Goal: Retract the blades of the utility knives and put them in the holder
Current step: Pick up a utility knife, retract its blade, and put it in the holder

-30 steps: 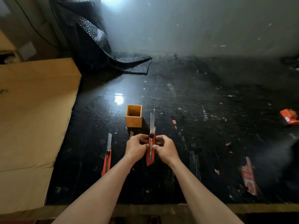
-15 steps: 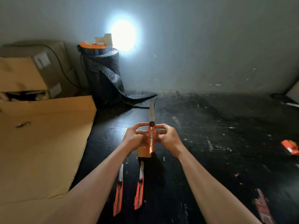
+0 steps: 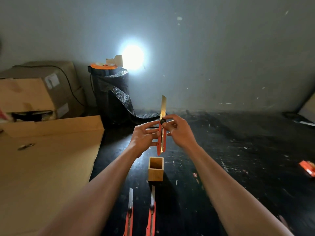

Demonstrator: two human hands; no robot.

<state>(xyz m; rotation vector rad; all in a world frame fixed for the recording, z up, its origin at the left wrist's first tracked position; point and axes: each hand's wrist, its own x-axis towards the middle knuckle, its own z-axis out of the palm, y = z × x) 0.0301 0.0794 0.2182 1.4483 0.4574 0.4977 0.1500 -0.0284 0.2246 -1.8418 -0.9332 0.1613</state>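
Black, scuffed table (image 3: 238, 159) now fills less of the view than a moment ago, with more grey wall above. Both hands have risen: left hand (image 3: 143, 138) and right hand (image 3: 180, 132), fingers closed on the upright utility knife (image 3: 161, 137), blade still extended. Below the fingers stands the wooden holder (image 3: 156, 169), now uncovered; nearer lie two more knives (image 3: 141, 218).

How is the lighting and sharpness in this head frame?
Head view: a blown-out light spot glares on the wall; the room is otherwise dim. The raised utility knife stays legible, its blade catching light. The forearms at the bottom edge are soft, and wide-angle distortion bends the edges.
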